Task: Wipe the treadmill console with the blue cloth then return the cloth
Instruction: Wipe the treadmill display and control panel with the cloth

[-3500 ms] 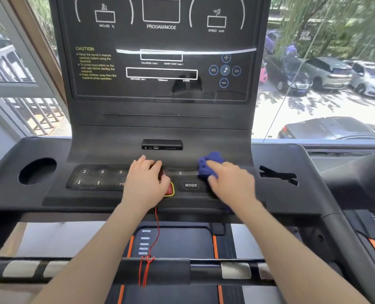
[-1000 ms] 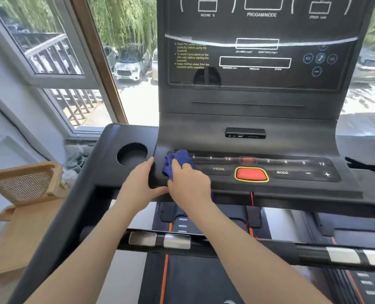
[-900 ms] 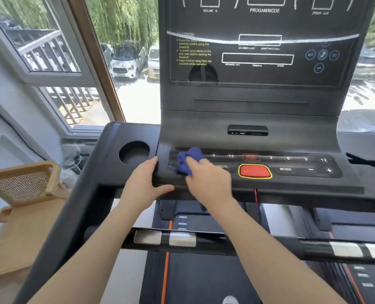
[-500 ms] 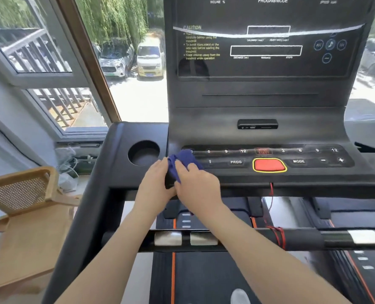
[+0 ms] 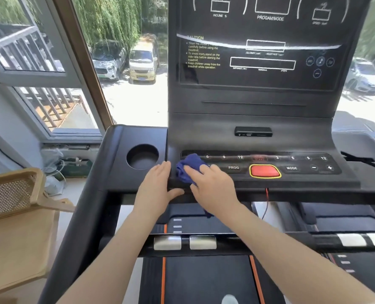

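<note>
Your right hand (image 5: 213, 189) is on the blue cloth (image 5: 190, 166). Your fingers lie over the bunched-up cloth and press it down on the left end of the button strip (image 5: 261, 162) of the treadmill console (image 5: 248, 119). The fingers bend a little over the cloth. You cannot tell if your thumb is tucked around it. A bit of the cloth hangs down under your wrist, past the front edge of the console.

Your left hand (image 5: 154, 189) rests flat on the console's front edge, just beside the cloth. Its fingers are straight and close together, and they hold nothing. The thumb points to the right, along the edge, toward your other hand.

The round cup holder (image 5: 142, 156) sits just left of your left hand. To the right of the cloth you can see the PROG button (image 5: 233, 167). After that comes the big red stop button (image 5: 265, 171) with its yellow rim, then the MODE button (image 5: 291, 168). A thin red cord (image 5: 266, 200) hangs down below the red button.

Above the buttons stands the dark screen panel (image 5: 265, 44), with white boxes and yellow warning words.

Down low, a black bar with shiny metal grip plates (image 5: 184, 242) runs across under your arms. A wooden chair (image 5: 13, 216) with a woven back stands at the left. Parked cars (image 5: 125, 62) and green trees show through the window.
</note>
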A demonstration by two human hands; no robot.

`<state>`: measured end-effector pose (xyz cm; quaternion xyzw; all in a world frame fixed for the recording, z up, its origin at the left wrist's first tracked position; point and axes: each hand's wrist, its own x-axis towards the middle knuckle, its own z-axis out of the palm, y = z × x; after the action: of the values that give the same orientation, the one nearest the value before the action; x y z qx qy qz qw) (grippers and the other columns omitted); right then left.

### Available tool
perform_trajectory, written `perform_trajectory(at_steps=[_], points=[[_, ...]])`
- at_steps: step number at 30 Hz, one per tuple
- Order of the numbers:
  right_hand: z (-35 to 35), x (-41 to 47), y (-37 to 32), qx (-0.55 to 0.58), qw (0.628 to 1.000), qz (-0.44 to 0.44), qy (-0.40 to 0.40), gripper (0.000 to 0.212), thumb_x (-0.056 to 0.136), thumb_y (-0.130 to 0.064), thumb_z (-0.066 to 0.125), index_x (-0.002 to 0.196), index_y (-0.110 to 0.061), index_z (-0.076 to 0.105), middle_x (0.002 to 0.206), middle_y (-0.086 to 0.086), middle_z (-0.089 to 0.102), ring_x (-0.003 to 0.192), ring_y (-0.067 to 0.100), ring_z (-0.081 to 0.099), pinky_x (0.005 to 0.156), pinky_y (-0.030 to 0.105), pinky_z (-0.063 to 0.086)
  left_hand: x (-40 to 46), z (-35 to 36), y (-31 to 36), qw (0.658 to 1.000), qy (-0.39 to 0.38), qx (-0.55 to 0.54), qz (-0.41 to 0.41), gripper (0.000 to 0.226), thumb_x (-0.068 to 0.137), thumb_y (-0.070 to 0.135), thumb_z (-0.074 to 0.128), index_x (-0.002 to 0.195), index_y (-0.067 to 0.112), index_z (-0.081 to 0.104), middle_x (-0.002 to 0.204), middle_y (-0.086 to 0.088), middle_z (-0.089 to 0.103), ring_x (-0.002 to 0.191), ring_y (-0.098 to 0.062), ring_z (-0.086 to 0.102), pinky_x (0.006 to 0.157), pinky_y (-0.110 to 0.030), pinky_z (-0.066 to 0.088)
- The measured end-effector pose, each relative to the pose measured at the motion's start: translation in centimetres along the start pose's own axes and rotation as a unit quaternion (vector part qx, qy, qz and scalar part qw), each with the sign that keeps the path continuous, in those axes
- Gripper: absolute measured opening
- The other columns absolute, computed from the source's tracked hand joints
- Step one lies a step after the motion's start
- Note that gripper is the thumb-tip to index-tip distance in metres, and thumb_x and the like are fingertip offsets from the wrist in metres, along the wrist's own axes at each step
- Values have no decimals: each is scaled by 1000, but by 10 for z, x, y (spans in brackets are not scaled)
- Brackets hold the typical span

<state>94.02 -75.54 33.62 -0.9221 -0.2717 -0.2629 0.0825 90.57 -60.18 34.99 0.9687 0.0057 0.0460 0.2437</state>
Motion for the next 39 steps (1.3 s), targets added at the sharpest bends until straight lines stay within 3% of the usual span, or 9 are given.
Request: perform_trajectory(at_steps=[4,6,10,13,16,23,28,34,39], points=[[-9,39,60,-76,982,113,-130,38,90,-28,41,126,-28,56,102,12,62,93,35,56,72,38,44,-3,-4,2,999,-17,-26,-11,75,81,34,66,141,9,29,146,-3,36,138,-18,23,107,-25,22],[-5,49,73,-73,969,179,-154,37,93,-26,44,128,-25,51,110,13,60,100,34,54,76,38,42,-3,-7,3,998,-18,-50,-15,68,82,29,66,139,9,33,145,-3,38,138,-17,23,106,-24,22],[9,37,13,-74,993,90,-32,20,63,-24,66,83,-20,69,63,5,59,55,27,57,45,25,39,-1,-15,0,993,-6,-111,-49,57,86,18,63,138,14,39,142,-4,43,132,-19,36,104,-23,25],[11,16,-12,-20,1000,5,-3,33,62,-24,67,94,-19,71,65,4,59,53,25,53,47,25,42,-1,-14,2,992,-4,-121,-46,51,87,11,61,135,11,44,136,-8,49,126,-22,44,97,-18,28],[9,-1,13,-67,996,-32,48,43,62,-23,63,104,-18,70,68,5,58,53,25,49,48,28,41,-1,-10,-1,990,1,-127,-55,54,88,14,60,138,14,40,143,-5,42,133,-20,35,106,-24,24],[2,-13,36,-128,988,72,46,47,56,-17,78,102,-15,71,67,8,56,53,26,49,46,27,36,-1,-10,4,991,-9,-124,-50,53,91,11,54,141,14,36,147,-2,35,136,-17,28,108,-24,20],[-3,-24,40,-96,993,-46,41,53,58,-13,75,110,-20,69,71,7,55,56,25,48,50,27,33,3,-2,18,995,15,-71,-62,55,90,2,48,142,9,30,154,-8,17,141,-21,17,111,-28,17],[-13,-32,59,-163,975,148,6,49,49,-17,81,97,-17,72,67,6,58,52,25,53,46,24,34,0,16,39,997,63,-48,-25,52,87,-6,44,138,2,36,148,-14,29,136,-27,26,111,-36,24],[-8,-41,24,-120,991,62,-7,61,52,-20,77,112,-21,69,70,4,59,55,22,54,46,24,35,-9,29,55,995,82,-50,-25,53,84,-9,42,137,-2,34,144,-15,31,130,-29,33,107,-33,27]])
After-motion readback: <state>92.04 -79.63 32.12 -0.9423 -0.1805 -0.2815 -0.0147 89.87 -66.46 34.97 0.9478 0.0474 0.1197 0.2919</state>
